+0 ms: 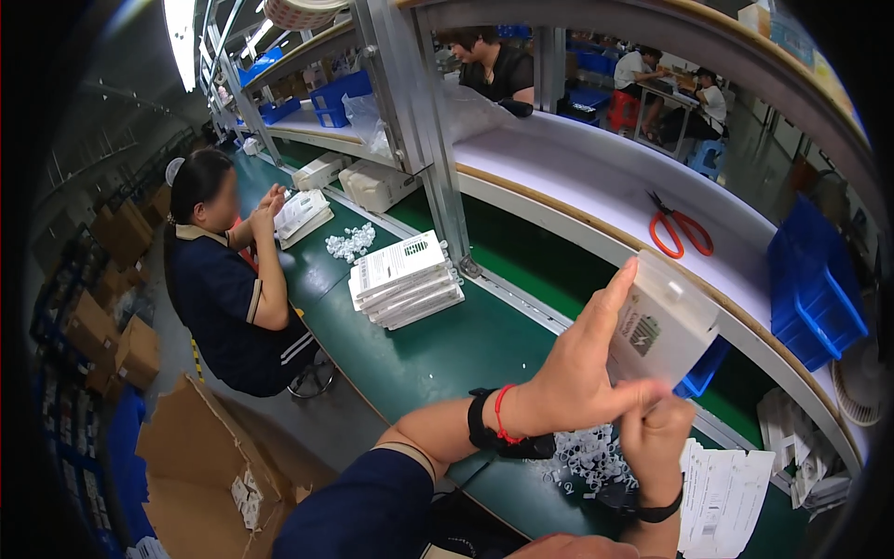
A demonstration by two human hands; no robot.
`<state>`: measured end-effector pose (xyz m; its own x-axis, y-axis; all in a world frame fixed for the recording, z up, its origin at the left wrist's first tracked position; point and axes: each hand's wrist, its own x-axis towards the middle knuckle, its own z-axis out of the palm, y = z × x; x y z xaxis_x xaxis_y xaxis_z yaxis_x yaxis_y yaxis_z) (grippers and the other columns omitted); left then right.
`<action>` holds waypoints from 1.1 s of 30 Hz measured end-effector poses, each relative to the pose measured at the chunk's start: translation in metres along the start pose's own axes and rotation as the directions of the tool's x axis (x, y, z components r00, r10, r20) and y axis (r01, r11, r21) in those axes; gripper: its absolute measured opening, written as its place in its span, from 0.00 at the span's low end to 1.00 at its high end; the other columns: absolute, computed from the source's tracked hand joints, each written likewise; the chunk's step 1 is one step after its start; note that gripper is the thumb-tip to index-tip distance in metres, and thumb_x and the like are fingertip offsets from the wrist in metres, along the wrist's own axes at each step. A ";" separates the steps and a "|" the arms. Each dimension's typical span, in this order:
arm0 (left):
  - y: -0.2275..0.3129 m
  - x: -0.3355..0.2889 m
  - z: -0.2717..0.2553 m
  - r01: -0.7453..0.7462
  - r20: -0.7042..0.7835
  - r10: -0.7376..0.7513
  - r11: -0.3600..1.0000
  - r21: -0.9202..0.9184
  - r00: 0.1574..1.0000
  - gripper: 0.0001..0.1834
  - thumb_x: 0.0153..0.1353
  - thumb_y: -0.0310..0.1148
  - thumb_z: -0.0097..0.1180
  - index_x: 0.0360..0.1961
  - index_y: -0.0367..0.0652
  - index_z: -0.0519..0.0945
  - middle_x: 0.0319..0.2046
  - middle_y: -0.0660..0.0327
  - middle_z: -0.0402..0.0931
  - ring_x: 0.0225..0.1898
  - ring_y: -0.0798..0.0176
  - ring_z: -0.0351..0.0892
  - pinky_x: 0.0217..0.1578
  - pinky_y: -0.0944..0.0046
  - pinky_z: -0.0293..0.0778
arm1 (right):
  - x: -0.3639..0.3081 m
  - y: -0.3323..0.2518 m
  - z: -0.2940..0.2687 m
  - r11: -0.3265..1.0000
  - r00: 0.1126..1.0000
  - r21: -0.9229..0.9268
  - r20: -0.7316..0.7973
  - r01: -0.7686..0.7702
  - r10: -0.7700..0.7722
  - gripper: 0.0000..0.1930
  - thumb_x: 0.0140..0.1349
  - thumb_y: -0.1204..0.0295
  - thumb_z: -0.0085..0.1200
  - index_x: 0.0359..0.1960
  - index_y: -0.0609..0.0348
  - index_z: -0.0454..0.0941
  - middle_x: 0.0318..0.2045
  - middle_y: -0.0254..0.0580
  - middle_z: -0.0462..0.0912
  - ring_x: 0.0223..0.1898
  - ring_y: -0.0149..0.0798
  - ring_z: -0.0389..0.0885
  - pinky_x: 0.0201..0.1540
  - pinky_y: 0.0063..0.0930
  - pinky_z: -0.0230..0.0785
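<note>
In front of me my left hand (582, 349), its fingers stretched along one side, grips a white box (672, 326) with a dark printed mark and a translucent upper edge. My right hand (656, 433) is closed at the box's lower corner, close to my left thumb; whatever its fingers pinch is hidden. Below the hands, a heap of small clear plastic pieces (591, 458) lies on the green bench (410, 359). Beside my right wrist are flat white printed cards (726, 498).
A stack of white printed packages (405, 279) stands left of my hands, near small white parts (350, 242). Red-handled scissors (680, 231) and a blue bin (812, 289) rest on the shelf. A co-worker (228, 270) sits at left, beyond an open cardboard box (205, 475).
</note>
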<state>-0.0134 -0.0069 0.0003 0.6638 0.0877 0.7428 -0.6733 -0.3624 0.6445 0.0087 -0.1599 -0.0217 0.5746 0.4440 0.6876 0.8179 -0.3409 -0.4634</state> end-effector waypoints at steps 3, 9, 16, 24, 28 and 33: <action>-0.004 -0.004 0.006 0.082 0.038 -0.081 0.996 -0.034 0.996 0.65 0.40 0.43 0.75 0.68 0.31 0.41 0.62 0.36 0.53 0.64 0.42 0.57 0.63 0.53 0.56 | -0.003 -0.002 0.015 0.995 0.999 -0.098 -0.025 0.021 -0.024 0.04 0.52 0.76 0.58 0.23 0.65 0.79 0.16 0.48 0.76 0.18 0.49 0.77 0.22 0.34 0.66; -0.017 0.009 -0.002 0.058 -0.018 -0.058 0.998 0.023 0.998 0.61 0.40 0.34 0.74 0.68 0.34 0.41 0.59 0.44 0.60 0.61 0.51 0.63 0.61 0.57 0.60 | 0.014 0.003 -0.019 0.954 0.944 0.173 0.268 -0.244 0.192 0.08 0.53 0.75 0.60 0.31 0.68 0.80 0.22 0.48 0.80 0.22 0.40 0.79 0.25 0.29 0.68; -0.010 0.002 0.006 -0.021 0.122 0.014 0.998 0.058 0.992 0.55 0.37 0.31 0.72 0.66 0.41 0.51 0.56 0.46 0.64 0.53 0.48 0.72 0.52 0.57 0.69 | 0.010 0.005 -0.024 0.706 0.954 0.658 0.061 -0.260 0.294 0.30 0.70 0.58 0.42 0.66 0.68 0.56 0.56 0.51 0.72 0.53 0.36 0.74 0.53 0.29 0.67; -0.008 0.001 0.007 -0.194 0.173 0.172 0.973 0.124 0.970 0.49 0.35 0.29 0.71 0.61 0.40 0.60 0.55 0.42 0.66 0.55 0.42 0.71 0.52 0.55 0.71 | 0.009 -0.009 -0.024 0.700 0.957 0.684 -0.010 -0.206 0.291 0.30 0.66 0.69 0.41 0.67 0.72 0.53 0.65 0.54 0.61 0.63 0.41 0.65 0.65 0.32 0.54; -0.011 0.004 -0.002 -0.222 0.222 0.169 0.944 0.243 0.960 0.47 0.35 0.30 0.68 0.61 0.38 0.61 0.54 0.43 0.66 0.54 0.41 0.71 0.53 0.53 0.70 | 0.012 -0.009 -0.019 0.832 0.974 0.534 -0.061 -0.152 0.217 0.22 0.65 0.79 0.39 0.61 0.70 0.66 0.54 0.54 0.76 0.54 0.40 0.75 0.58 0.28 0.62; -0.008 0.009 -0.005 -0.184 0.247 0.118 0.947 0.263 0.962 0.53 0.34 0.30 0.66 0.66 0.39 0.56 0.60 0.44 0.63 0.54 0.42 0.71 0.52 0.52 0.69 | 0.020 -0.006 -0.031 0.909 0.999 0.416 -0.027 -0.031 0.046 0.20 0.65 0.75 0.47 0.59 0.67 0.70 0.46 0.55 0.80 0.45 0.40 0.79 0.51 0.29 0.68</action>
<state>-0.0033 0.0011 0.0025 0.6392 -0.1876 0.7458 -0.6742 -0.6034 0.4259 0.0147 -0.1746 0.0123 0.6106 0.4057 0.6801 0.7377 0.0211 -0.6748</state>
